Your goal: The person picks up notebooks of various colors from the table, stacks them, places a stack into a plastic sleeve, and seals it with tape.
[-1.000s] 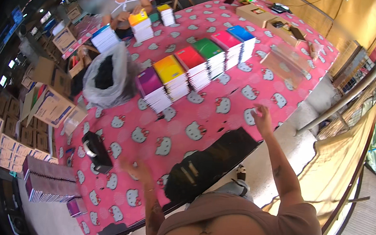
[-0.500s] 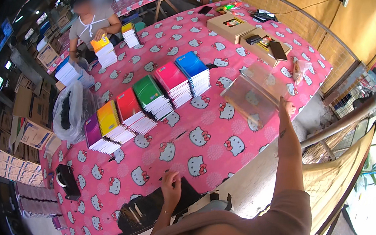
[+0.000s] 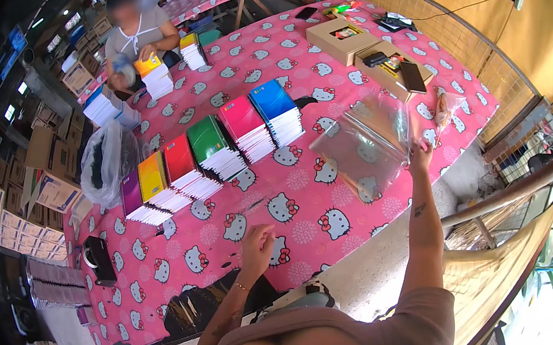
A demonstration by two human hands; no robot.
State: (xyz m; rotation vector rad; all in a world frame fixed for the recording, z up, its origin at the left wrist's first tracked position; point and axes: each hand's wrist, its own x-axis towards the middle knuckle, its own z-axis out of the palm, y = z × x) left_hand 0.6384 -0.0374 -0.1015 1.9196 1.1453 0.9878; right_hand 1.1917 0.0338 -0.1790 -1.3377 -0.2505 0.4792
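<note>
many cartons (image 3: 56, 192) stand stacked near the pink table (image 3: 305, 194), right hand (image 3: 421, 154) gripping clear plastic (image 3: 348, 155), left hand (image 3: 257, 247) loosely curled.

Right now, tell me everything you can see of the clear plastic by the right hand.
The clear plastic looks thin, glossy and see-through, with bright creases; I cannot count its layers. It lies on the pink patterned tablecloth, partly lifted near its right edge, which the right hand appears to pinch. The blue notebook stack stands apart to its left.
</note>
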